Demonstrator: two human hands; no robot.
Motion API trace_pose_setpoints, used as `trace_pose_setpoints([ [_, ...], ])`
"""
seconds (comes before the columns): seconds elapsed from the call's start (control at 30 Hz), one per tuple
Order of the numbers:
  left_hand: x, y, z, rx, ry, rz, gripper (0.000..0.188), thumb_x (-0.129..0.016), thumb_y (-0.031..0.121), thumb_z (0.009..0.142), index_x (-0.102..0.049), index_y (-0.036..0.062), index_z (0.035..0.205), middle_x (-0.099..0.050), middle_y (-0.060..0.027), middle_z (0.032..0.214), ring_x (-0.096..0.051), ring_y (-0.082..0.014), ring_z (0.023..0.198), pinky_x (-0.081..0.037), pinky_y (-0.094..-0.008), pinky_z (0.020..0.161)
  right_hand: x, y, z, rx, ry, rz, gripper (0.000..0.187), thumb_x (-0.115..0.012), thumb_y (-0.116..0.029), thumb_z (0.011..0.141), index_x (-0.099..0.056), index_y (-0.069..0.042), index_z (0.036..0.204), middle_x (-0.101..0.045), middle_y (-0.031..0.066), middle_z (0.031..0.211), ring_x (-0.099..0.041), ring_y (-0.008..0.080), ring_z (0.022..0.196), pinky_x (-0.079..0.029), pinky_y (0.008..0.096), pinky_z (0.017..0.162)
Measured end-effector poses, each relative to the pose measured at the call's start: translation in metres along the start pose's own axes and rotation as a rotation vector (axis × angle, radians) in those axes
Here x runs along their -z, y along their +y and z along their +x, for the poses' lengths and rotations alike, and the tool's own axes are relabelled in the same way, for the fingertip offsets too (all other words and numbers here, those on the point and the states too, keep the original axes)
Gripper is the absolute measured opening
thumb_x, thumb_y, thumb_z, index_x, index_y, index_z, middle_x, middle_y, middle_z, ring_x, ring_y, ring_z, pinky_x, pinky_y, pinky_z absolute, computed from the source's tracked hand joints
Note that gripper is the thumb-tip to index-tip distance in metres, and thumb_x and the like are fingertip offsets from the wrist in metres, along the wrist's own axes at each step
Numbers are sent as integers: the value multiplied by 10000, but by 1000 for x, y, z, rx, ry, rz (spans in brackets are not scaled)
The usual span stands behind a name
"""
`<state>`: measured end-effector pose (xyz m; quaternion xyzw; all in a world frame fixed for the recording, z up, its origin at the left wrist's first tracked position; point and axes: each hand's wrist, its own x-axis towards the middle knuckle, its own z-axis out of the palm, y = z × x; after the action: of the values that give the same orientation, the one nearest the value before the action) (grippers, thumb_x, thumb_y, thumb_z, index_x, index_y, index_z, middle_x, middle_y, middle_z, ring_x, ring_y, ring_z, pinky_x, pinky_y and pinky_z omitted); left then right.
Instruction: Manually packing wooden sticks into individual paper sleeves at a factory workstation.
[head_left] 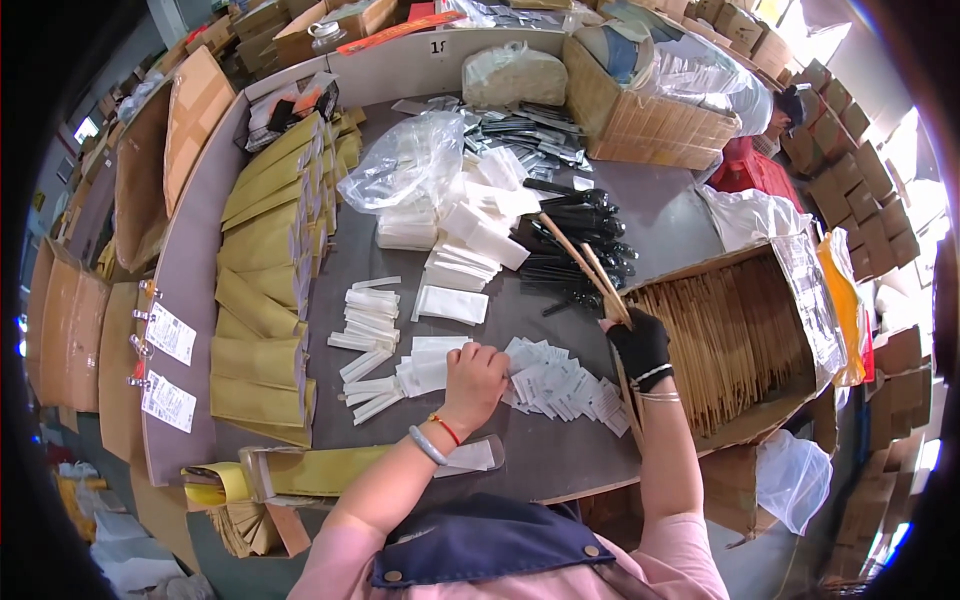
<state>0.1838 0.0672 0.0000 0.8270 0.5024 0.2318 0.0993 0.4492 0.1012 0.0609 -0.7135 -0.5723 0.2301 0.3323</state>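
My left hand point(477, 380), bare with a grey bangle and a red cord at the wrist, is over the table with its fingers curled closed; whatever they may hold is hidden. It is between flat white packets point(440, 350) and a spread of small printed white sachets point(565, 380). My right hand point(640, 345), in a black glove, grips long thin tan strips point(590, 262) that stick out above and below it. Just right of that hand, an open carton point(825, 350) is packed with upright brown strips point(725, 340).
Overlapping yellow-brown paper sleeves point(262, 290) line the left side. White packets under clear plastic point(408, 160) and black-wrapped bundles point(580, 240) lie farther back. A cardboard box point(640, 125) stands at the far right. A yellow sleeve in a clear holder point(330, 470) rests at the near edge.
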Motion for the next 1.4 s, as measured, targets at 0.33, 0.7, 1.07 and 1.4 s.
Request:
trace_pose_setpoints([
  [0.33, 102, -9, -57, 352, -270, -614, 132, -735, 135, 801, -708, 42, 890, -684, -108, 805, -656, -266, 728, -512, -351, 653, 22, -6, -64, -141, -355, 361, 124, -745, -114, 802, -671, -15, 784, -574, -31, 651, -523, 59, 630, -432, 240, 583],
  [0.7, 76, 2, -176, -40, -192, 83, 404, -733, 224, 723, -643, 139, 1108, -585, 30, 1147, -513, -217, 955, -423, -361, 805, -69, -22, -113, -26, -981, 197, 248, -747, -247, 822, -703, -9, 874, -701, 67, 772, -632, 131, 742, -501, 300, 699],
  [1.07, 89, -14, -192, 20, -182, 23, 471, -756, 254, 723, -638, 137, 1163, -547, 32, 1290, -493, -264, 1097, -410, -410, 892, -76, 10, -173, 32, -361, 362, 105, -597, -142, 937, -630, -55, 986, -625, 87, 765, -613, 184, 692, -480, 297, 645],
  [1.4, 106, -43, -188, 196, -181, -97, 689, -824, 321, 643, -582, 69, 1236, -506, -116, 1291, -431, -352, 1218, -317, -486, 1070, -50, -9, -142, 685, -491, -341, 335, -643, -185, 842, -659, -283, 1162, -571, 95, 712, -606, 285, 638, -472, 386, 556],
])
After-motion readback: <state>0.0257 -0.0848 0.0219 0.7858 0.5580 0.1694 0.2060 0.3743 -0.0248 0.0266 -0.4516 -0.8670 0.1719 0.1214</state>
